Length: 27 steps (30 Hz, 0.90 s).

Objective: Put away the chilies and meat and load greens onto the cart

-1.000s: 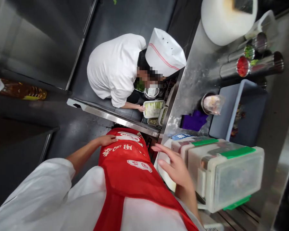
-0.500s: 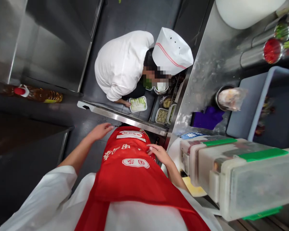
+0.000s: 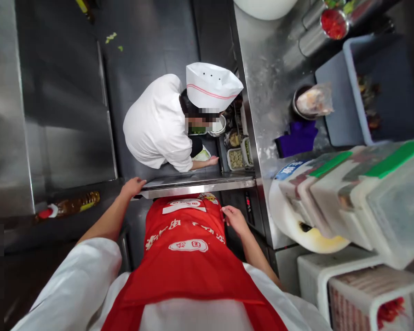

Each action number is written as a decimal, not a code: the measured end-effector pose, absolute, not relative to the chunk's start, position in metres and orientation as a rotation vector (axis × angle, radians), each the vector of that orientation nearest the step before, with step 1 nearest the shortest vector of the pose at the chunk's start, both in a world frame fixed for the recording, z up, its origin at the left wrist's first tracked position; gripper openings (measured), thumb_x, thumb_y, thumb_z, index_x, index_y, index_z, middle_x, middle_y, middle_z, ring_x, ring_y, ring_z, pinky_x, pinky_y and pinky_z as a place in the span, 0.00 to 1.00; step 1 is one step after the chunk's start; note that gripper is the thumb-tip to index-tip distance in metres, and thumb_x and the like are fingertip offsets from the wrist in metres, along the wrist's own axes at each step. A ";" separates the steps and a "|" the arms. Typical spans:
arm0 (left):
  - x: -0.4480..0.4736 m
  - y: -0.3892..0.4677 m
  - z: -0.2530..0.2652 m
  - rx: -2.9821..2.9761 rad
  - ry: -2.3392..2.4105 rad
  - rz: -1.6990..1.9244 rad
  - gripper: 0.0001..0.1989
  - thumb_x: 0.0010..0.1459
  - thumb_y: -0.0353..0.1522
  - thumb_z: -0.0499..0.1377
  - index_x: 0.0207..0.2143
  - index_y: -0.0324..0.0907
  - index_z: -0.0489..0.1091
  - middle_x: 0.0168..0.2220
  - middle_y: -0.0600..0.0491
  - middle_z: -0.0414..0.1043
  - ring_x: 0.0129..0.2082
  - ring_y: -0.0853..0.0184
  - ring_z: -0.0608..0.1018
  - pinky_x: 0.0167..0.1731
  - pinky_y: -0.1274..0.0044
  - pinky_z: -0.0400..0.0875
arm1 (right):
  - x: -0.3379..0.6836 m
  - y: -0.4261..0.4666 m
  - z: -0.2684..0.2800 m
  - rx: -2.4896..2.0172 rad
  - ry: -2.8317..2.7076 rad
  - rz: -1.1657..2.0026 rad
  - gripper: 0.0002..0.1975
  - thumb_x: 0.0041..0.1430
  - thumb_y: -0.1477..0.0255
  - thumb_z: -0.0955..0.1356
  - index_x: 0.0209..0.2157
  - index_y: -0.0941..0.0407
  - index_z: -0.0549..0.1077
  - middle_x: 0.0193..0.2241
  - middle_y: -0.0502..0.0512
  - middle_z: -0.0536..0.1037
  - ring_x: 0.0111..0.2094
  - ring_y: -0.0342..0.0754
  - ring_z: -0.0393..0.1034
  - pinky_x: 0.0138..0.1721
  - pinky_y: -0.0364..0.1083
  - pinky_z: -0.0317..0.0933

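My left hand (image 3: 134, 187) is at the outer end of an open stainless steel fridge door (image 3: 200, 186), its fingers bent over the edge. My right hand (image 3: 236, 219) hangs beside my red apron (image 3: 189, 266), fingers loosely bent and apart, holding nothing. Past the door crouches a co-worker in a white jacket (image 3: 155, 124) and paper hat. The co-worker's hand (image 3: 212, 161) stretches toward the low fridge compartment. Tubs of food (image 3: 235, 158) stand inside it. A white container of pale green pieces (image 3: 202, 155) is partly hidden by the co-worker's arm.
To my right runs a steel counter (image 3: 262, 92) with a purple cloth-like item (image 3: 298, 138), a grey-blue bin (image 3: 352, 87) and stacked green-clipped boxes (image 3: 365, 184). An oil bottle (image 3: 76, 203) is at left. Green scraps (image 3: 111, 37) lie on the floor.
The door has swung closer to my body, and my left hand has come to its end. The co-worker's hand has left the container of pale green pieces and moved toward the fridge.
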State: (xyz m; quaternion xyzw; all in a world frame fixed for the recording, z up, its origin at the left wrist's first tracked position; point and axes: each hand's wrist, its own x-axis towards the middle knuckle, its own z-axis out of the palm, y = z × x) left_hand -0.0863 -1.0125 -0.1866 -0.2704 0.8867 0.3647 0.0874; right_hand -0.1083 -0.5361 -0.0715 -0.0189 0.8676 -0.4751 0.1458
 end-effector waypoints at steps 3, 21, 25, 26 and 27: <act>-0.095 -1.034 -0.221 -0.686 2.569 1.006 0.29 0.67 0.49 0.51 0.50 0.34 0.75 0.55 0.33 0.77 0.56 0.48 0.79 0.52 0.69 0.71 | -0.067 -0.585 -0.117 0.111 2.521 -1.408 0.25 0.54 0.47 0.66 0.33 0.55 0.75 0.15 0.46 0.68 0.19 0.47 0.63 0.29 0.46 0.61; -0.078 -1.038 -0.273 -0.328 2.666 0.787 0.31 0.73 0.44 0.39 0.52 0.34 0.74 0.59 0.34 0.75 0.61 0.52 0.76 0.57 0.70 0.69 | 0.106 -0.672 -0.262 0.665 2.476 -1.589 0.25 0.57 0.56 0.60 0.41 0.59 0.77 0.29 0.58 0.80 0.34 0.52 0.75 0.40 0.47 0.64; -0.056 -1.028 -0.254 -0.144 2.721 0.621 0.34 0.73 0.40 0.32 0.51 0.31 0.74 0.53 0.32 0.78 0.57 0.51 0.79 0.56 0.67 0.72 | 0.133 -0.690 -0.289 0.927 2.420 -1.721 0.17 0.53 0.63 0.62 0.34 0.56 0.78 0.40 0.61 0.83 0.45 0.53 0.77 0.49 0.46 0.64; -0.051 -1.024 -0.248 -0.126 2.758 0.564 0.35 0.72 0.39 0.31 0.49 0.30 0.74 0.51 0.29 0.78 0.55 0.48 0.80 0.55 0.64 0.73 | 0.138 -0.690 -0.291 0.956 2.404 -1.772 0.16 0.52 0.62 0.62 0.32 0.55 0.77 0.41 0.61 0.83 0.45 0.54 0.77 0.50 0.46 0.65; -0.045 -1.020 -0.241 -0.094 2.788 0.520 0.34 0.71 0.36 0.31 0.47 0.31 0.74 0.47 0.29 0.79 0.53 0.47 0.81 0.53 0.62 0.73 | 0.144 -0.689 -0.293 0.962 2.393 -1.821 0.16 0.50 0.60 0.62 0.30 0.54 0.77 0.40 0.62 0.84 0.45 0.55 0.77 0.50 0.48 0.66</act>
